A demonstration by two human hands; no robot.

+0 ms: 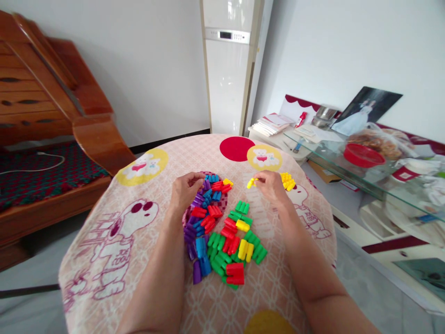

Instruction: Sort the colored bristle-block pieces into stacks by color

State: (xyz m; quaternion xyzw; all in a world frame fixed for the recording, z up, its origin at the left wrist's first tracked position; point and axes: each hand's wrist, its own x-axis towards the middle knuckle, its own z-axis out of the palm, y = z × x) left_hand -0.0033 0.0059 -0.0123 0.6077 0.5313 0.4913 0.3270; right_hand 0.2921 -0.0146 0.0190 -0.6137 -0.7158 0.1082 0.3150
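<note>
Many plastic pieces in purple, blue, red, green and yellow lie in a loose pile on the round table's cloth. My left hand [187,188] is at the pile's far left edge, fingers pinched together beside the purple pieces [198,200]; what is between them is too small to tell. In my right hand [269,184] a yellow piece [251,183] is pinched between thumb and fingers, above the cloth. Just beyond that hand sits a small group of yellow pieces [288,181]. Green pieces [242,207] and red pieces [235,273] lie nearer to me.
A patterned cloth [146,264] covers the table. At the left stands a wooden bench [93,125], and a tall white cabinet unit [229,79] is behind. To the right, a glass shelf [347,171] holds a red bowl [363,155], papers and a photo [366,109].
</note>
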